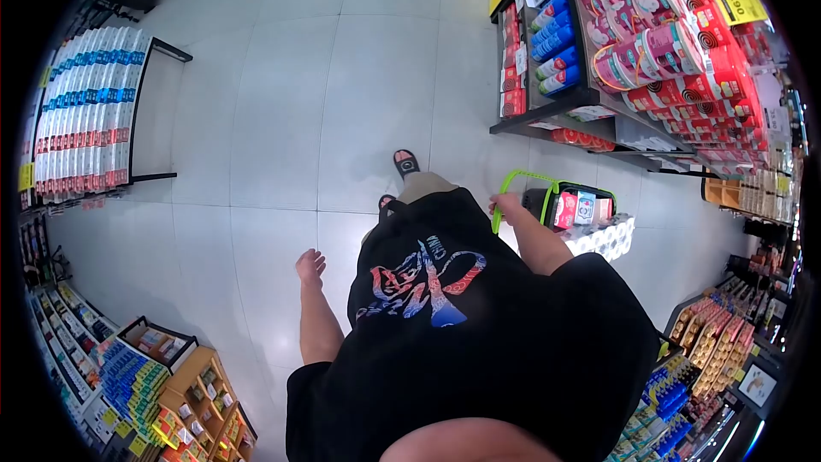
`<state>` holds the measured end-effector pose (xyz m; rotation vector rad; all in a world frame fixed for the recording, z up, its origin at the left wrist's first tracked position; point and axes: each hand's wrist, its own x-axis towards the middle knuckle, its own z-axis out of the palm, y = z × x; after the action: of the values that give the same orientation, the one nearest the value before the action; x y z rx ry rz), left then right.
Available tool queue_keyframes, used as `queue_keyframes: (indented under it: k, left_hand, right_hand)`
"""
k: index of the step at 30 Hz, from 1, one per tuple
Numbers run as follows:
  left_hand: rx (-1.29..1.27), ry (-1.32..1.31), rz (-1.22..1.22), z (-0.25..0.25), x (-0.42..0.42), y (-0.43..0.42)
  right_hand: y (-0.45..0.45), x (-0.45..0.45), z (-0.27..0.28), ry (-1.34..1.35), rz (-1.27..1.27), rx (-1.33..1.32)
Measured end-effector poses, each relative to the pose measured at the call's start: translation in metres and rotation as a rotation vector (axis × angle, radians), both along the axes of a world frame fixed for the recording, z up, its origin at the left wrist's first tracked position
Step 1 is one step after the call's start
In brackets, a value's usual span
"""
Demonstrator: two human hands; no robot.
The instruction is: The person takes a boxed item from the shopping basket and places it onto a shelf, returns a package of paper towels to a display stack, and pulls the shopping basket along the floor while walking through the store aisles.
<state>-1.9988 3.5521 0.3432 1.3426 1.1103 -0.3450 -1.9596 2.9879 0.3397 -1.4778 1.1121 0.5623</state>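
Note:
My right hand point(506, 207) is closed round the lime-green handle point(528, 174) of a dark shopping basket point(536, 202) at my right side. Inside it are a red pack point(565, 210), a blue-and-white pack point(586, 207) and another reddish pack. A large white pack with grey round shapes point(609, 237) sits at the basket's near side, partly behind my forearm. On the other side, my left hand point(310, 265) hangs over the floor with loosely bent fingers and holds nothing.
A shelf unit point(556, 107) with blue cans and red and pink packs stands ahead on the right. Stacked white, blue and red packs point(90, 111) are on the left. A wooden rack point(201, 393) stands behind left, and more stocked shelves point(710, 342) lie behind right.

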Motion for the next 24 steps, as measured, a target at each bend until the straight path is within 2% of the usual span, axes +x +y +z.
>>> queue_keyframes:
  k: [3,7,11,12,13,15,20,22,23,24]
  left_hand:
    - [-0.071,0.052,-0.064,-0.009,0.021,-0.008]
    - [-0.170,0.073,-0.303,-0.015,0.050,-0.027]
    - [-0.067,-0.020,-0.459,0.002,0.096,-0.037]
    - [-0.056,-0.156,-0.445,-0.020,0.100,-0.029]
    - [-0.051,-0.159,-0.432,-0.027,0.108,-0.019]
    - [0.006,-0.075,-0.459,-0.019,0.127,-0.001]
    - [0.110,0.014,-0.567,-0.009,0.176,0.064]
    - [0.054,0.014,-0.564,-0.026,0.199,0.094]
    - [-0.083,0.175,-0.214,0.004,0.227,0.091]
    - [-0.051,0.145,-0.184,0.016,0.250,0.094]
  right_hand:
    - [0.028,0.023,0.006,0.028,-0.021,0.038]
    - [0.066,0.046,0.022,0.038,0.049,0.054]
    - [0.095,0.082,0.003,0.118,0.184,0.106]
    - [0.099,0.094,-0.010,0.112,0.197,0.107]
    - [0.101,0.106,-0.026,0.140,0.203,0.182]
    - [0.109,0.134,-0.031,0.172,0.220,0.269]
    - [0.136,0.198,-0.027,0.301,0.206,0.215]
    - [0.146,0.220,-0.020,0.252,0.163,0.277]
    - [0.149,0.223,-0.018,0.223,0.134,0.332]
    - [0.154,0.233,-0.019,0.237,0.128,0.335]
